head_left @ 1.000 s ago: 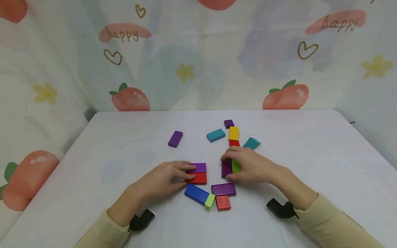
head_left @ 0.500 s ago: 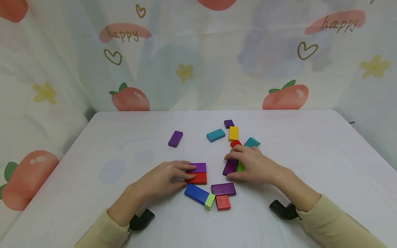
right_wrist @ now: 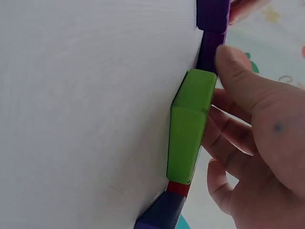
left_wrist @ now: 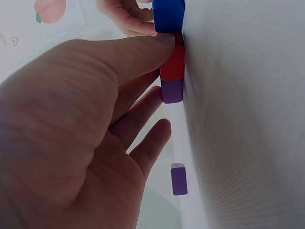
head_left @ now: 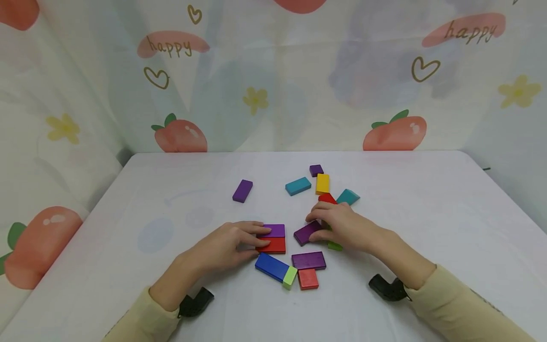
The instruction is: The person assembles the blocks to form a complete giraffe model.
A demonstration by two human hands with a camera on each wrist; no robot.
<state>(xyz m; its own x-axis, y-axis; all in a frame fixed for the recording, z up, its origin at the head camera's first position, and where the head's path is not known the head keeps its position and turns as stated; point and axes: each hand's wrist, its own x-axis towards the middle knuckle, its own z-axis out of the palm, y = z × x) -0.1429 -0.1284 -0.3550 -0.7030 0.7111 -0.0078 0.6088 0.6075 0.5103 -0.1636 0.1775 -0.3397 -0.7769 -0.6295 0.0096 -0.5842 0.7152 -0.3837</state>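
In the head view my left hand (head_left: 232,244) rests at the left end of a purple block (head_left: 275,231) and a red block (head_left: 275,245), which lie side by side. Its fingers reach over their tops, and the thumb touches the red one. My right hand (head_left: 348,227) pinches a dark purple block (head_left: 304,233), slanted on the table, between thumb and fingers. Partly hidden beneath that palm is a green block (right_wrist: 190,129). A blue block (head_left: 271,267) with a light green piece (head_left: 289,278) at its end lies in front, beside another dark purple block (head_left: 308,260) and a small red block (head_left: 308,279).
Behind the right hand lie a red piece (head_left: 327,197), a teal piece (head_left: 348,196), a yellow block (head_left: 322,184), a blue-teal block (head_left: 298,186) and a small purple block (head_left: 316,170). Another purple block (head_left: 242,191) lies farther left. A patterned cloth (head_left: 282,85) hangs behind the table.
The dark purple block in my right hand has turned to a slant and shifted left, away from the green block. The red piece behind has swung round. My left hand stays put.
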